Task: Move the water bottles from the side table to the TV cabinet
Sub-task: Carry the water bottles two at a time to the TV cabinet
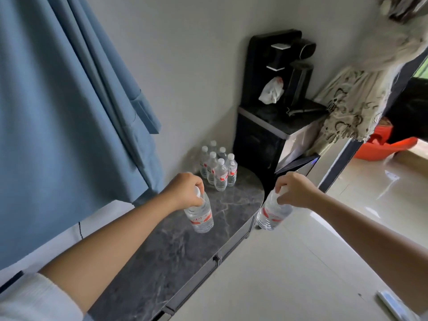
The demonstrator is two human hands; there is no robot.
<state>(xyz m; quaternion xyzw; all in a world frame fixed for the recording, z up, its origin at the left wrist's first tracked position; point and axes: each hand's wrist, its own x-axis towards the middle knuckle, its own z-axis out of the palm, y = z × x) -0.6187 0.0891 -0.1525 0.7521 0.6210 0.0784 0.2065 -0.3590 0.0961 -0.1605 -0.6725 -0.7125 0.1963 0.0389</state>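
Two hands (183,189) (295,189), red-labelled bottles (201,215) (271,213), lettering unreadable.

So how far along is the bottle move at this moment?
Six water bottles already stand grouped at the far end of the dark marble-topped cabinet. In hand: the left hand grips a bottle by its neck over the cabinet top, and the right hand grips another just beyond its edge. Both remain to be set down. The side table is out of view, so any remainder is unknown.
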